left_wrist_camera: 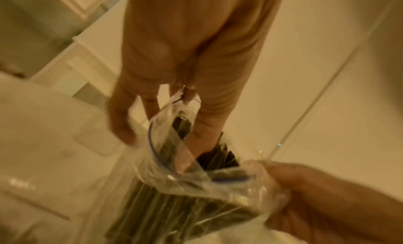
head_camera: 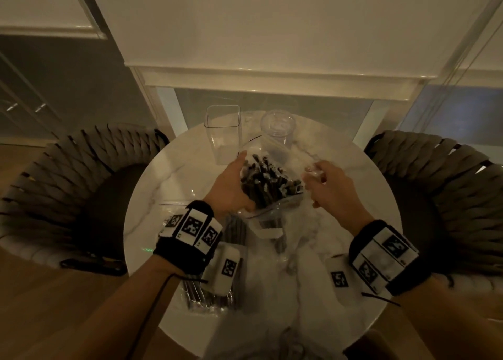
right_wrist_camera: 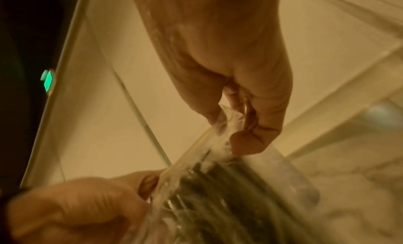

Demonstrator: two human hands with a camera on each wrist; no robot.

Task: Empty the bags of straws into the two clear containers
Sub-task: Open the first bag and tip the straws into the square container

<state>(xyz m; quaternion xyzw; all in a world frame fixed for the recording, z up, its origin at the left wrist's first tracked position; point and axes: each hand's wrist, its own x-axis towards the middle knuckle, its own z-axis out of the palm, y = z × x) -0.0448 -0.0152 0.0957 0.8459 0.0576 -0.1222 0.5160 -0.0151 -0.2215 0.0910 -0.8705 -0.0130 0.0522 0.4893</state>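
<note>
A clear plastic bag (head_camera: 272, 210) full of dark straws (head_camera: 268, 181) is held upright over the round marble table (head_camera: 168, 174), its mouth spread wide. My left hand (head_camera: 231, 185) grips the bag's left side, thumb low and fingers reaching into the opening (left_wrist_camera: 196, 144). My right hand (head_camera: 330, 185) pinches the bag's right rim (right_wrist_camera: 231, 127) between thumb and fingers. Behind the bag stand two clear containers: a square one (head_camera: 223, 133) and a round one (head_camera: 277, 128). A second bag of straws (head_camera: 217, 283) lies flat under my left forearm.
Woven dark chairs flank the table, one on the left (head_camera: 68, 182) and one on the right (head_camera: 449, 191). A white window frame and blind (head_camera: 272, 82) rise right behind the containers. Crumpled clear plastic (head_camera: 294, 340) lies near the table's front edge.
</note>
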